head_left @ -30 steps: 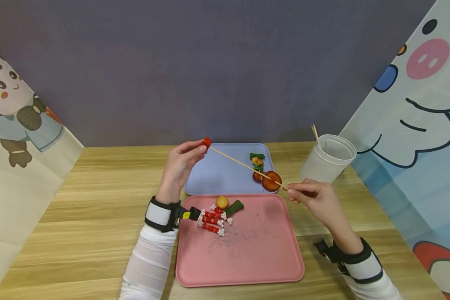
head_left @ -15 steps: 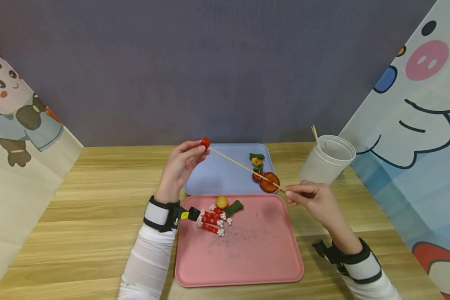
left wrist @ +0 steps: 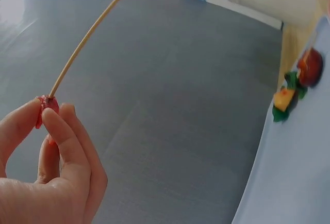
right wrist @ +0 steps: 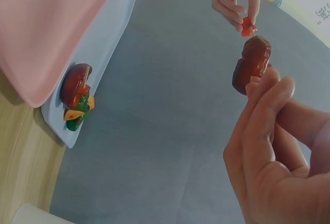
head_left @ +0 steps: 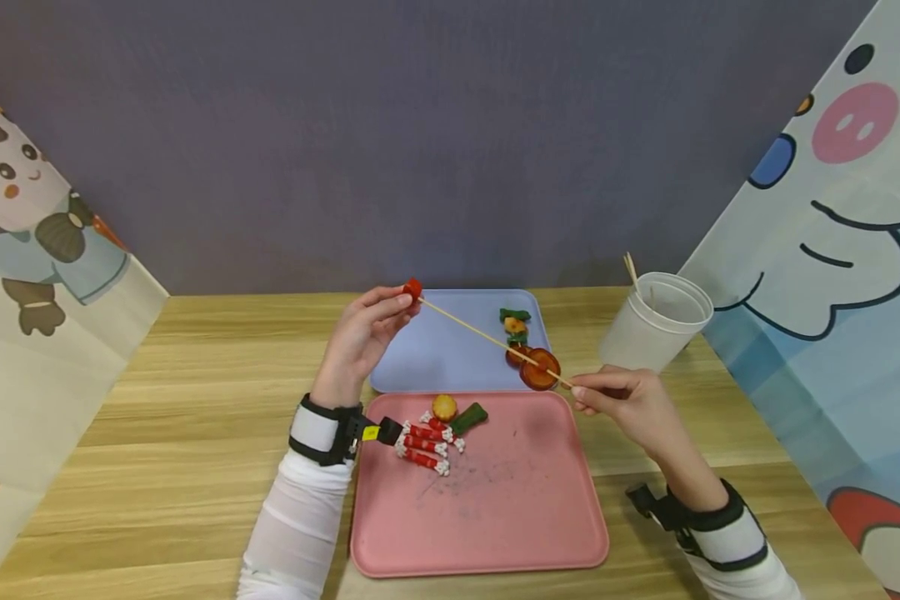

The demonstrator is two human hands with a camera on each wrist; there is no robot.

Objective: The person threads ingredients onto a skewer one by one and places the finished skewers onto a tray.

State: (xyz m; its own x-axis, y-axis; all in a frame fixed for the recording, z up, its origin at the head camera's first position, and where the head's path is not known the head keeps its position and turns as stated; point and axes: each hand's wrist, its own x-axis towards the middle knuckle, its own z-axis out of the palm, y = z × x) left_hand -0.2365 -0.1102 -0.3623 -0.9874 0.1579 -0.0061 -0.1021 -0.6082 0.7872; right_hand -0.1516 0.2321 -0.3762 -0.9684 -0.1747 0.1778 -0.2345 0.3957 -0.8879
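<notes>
My left hand (head_left: 367, 337) pinches a small red food piece (head_left: 412, 289) between thumb and fingers, above the blue tray. The thin wooden skewer (head_left: 461, 320) meets this piece with its far end, as the left wrist view (left wrist: 50, 97) also shows. At the near end of the skewer, my right hand (head_left: 630, 404) pinches the stick between thumb and forefinger. A glossy brown round piece (head_left: 540, 369) is threaded on the skewer just ahead of the right fingertips. From the side it looks thick and two-lobed in the right wrist view, like the brown piece (right wrist: 252, 64) there.
Another skewer with green, orange and brown pieces (head_left: 516, 327) lies on the blue tray (head_left: 420, 358). The pink tray (head_left: 510, 508) in front bears several red-and-white sticks (head_left: 423, 446), a yellow round (head_left: 444, 407) and a green piece (head_left: 470, 417). A white cup (head_left: 656, 325) with skewers stands right.
The right hand has shifted slightly left with the skewer and its brown piece. Both hands keep their holds, and the things on the trays lie as before.
</notes>
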